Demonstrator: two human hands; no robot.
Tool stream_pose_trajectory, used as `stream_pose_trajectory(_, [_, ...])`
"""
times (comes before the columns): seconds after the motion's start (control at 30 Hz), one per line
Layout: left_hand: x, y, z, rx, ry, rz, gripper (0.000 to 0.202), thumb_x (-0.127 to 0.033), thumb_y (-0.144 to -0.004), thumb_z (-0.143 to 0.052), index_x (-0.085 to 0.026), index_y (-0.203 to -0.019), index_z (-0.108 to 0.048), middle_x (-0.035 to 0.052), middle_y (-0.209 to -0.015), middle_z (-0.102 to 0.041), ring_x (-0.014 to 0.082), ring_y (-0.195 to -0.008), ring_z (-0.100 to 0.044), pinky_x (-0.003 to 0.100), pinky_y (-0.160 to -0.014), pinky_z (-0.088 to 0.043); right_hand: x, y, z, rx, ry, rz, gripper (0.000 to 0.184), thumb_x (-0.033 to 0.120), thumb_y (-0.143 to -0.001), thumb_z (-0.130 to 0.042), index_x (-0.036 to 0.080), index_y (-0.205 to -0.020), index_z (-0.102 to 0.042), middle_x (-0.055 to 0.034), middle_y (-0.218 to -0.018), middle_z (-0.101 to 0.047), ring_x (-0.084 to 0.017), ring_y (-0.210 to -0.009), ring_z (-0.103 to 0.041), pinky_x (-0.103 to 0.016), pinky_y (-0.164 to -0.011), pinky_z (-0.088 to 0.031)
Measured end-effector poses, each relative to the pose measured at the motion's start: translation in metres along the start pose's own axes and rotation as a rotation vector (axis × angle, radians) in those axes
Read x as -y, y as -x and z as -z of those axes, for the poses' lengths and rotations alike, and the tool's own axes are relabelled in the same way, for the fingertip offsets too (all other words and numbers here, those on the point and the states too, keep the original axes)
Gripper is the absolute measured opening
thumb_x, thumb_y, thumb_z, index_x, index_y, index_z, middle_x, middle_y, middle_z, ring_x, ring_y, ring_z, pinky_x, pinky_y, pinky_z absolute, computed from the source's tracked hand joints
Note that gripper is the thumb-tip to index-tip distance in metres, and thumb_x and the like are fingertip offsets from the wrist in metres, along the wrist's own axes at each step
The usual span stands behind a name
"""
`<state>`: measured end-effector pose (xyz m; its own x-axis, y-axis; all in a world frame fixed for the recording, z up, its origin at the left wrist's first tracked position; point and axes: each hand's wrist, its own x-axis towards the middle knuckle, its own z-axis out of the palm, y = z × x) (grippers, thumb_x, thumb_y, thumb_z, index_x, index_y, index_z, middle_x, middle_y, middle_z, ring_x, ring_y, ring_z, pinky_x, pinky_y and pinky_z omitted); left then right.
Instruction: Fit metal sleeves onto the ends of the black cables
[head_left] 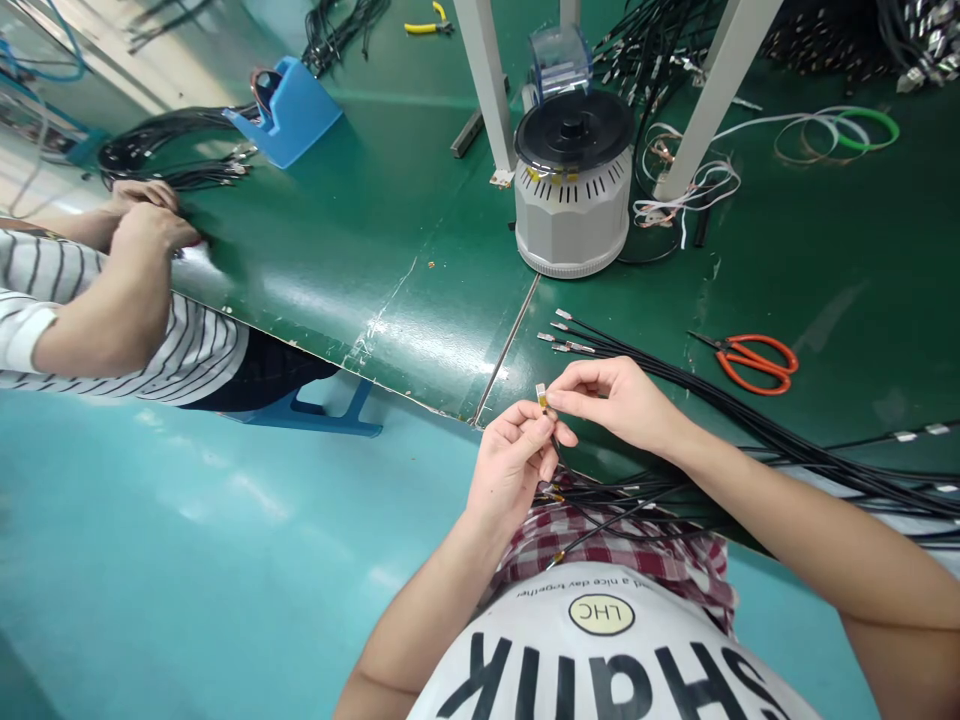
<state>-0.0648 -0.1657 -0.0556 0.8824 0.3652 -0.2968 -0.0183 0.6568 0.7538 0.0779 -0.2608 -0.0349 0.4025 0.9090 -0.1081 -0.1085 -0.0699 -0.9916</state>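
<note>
Between my hands is the metal connector end of a black cable, with a small yellowish band of tape around it. My left hand is closed on the cable just below the connector. From the right, the thumb and forefinger of my right hand pinch at the taped connector. More black cables with metal ends lie on the bench just beyond my right hand. Another bunch of black cables rests across my lap and the bench edge, some with yellowish tape at their ends.
A grey round tape dispenser with a black top stands ahead, beside white frame legs. Orange-handled scissors lie to the right. A blue tape holder stands further left, near a co-worker's hands. Yellow-handled cutters lie at the back.
</note>
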Motion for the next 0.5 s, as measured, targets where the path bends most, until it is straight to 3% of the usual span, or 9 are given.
stream_pose_trajectory(0.2, [-0.0021,0.0003,-0.0024,0.04,-0.009,-0.022,0.022,-0.028,-0.091,-0.065,-0.01,-0.088,-0.053,0.0078,-0.076,-0.067,0.004,-0.041,-0.046,0.014,-0.043,-0.033,0.0019,0.0009,0.0036,0.066,-0.1,-0.03,0.019,0.03,-0.082,-0.073,0.012,-0.089,-0.072,-0.0036,-0.076,-0.068,-0.011,-0.072,-0.063,-0.024,-0.074,-0.05])
stream_pose_trajectory(0.33, [-0.0029,0.0005,-0.0015,0.106,-0.035,-0.013,0.019,-0.028,-0.094,-0.061,-0.01,-0.089,-0.056,0.0092,-0.076,-0.067,0.0045,-0.04,-0.045,0.015,-0.041,-0.031,0.0058,0.0007,0.0062,0.057,-0.067,-0.072,0.024,0.033,-0.08,-0.076,0.012,-0.091,-0.072,-0.0056,-0.084,-0.07,-0.012,-0.075,-0.063,-0.026,-0.076,-0.05])
stream_pose_trajectory(0.5, [-0.0028,-0.0021,0.0017,0.2,0.0,0.044,0.024,-0.032,-0.094,-0.06,-0.009,-0.088,-0.057,0.0086,-0.071,-0.065,0.0047,-0.039,-0.044,0.016,-0.04,-0.025,0.0086,-0.0005,0.0092,0.176,-0.149,-0.11,0.026,0.037,-0.083,-0.073,0.013,-0.089,-0.069,-0.0027,-0.075,-0.065,-0.01,-0.067,-0.06,-0.026,-0.073,-0.048])
